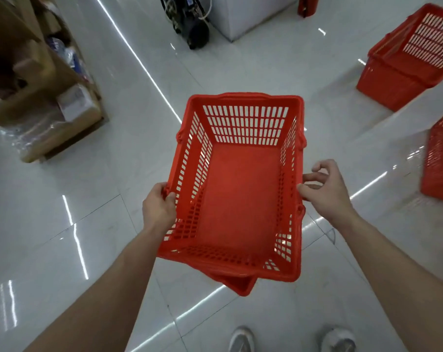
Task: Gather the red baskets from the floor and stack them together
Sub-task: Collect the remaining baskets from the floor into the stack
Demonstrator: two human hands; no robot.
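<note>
A red slatted basket (pixel 238 199) hangs in front of me above the white floor, its open top facing me and nothing inside. My left hand (pixel 159 207) grips its left rim. Just beside the right rim, my right hand (pixel 324 186) hovers with fingers spread, holding nothing. A second red basket (pixel 405 64) lies tipped on the floor at the upper right. At the right edge, a third red basket (pixel 440 161) is partly cut off by the frame.
Cardboard boxes (pixel 37 80) with plastic wrap and loose goods stand at the left. A white cabinet (pixel 251 13) and a black device with cables (pixel 190 19) are at the top. My shoes (pixel 291 339) show at the bottom.
</note>
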